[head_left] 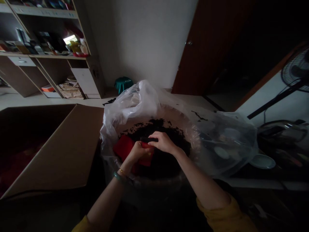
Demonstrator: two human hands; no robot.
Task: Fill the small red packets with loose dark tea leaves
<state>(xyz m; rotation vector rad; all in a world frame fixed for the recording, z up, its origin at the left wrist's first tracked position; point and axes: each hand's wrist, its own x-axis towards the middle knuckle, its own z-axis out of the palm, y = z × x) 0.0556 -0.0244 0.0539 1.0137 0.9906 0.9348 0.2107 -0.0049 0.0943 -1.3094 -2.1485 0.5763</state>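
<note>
- Now the dark loose material (154,129) fills the round container inside the clear plastic bag (224,141), in the lower middle of the frame; a few crumbs lie on the bag's outer folds.
- The left hand (137,154) and the right hand (164,142) are together above this material, almost touching.
- The left hand is closed on the red piece (125,148), maybe cloth or paper.
- The right-hand fingers (156,137) lie on one small black piece (147,139); I cannot tell if they grip it.
- Counted: two hands, one bag, one red piece, two wrist bracelets (119,175), one cardboard box (53,148) at left, one fan (296,69) at upper right.
</note>
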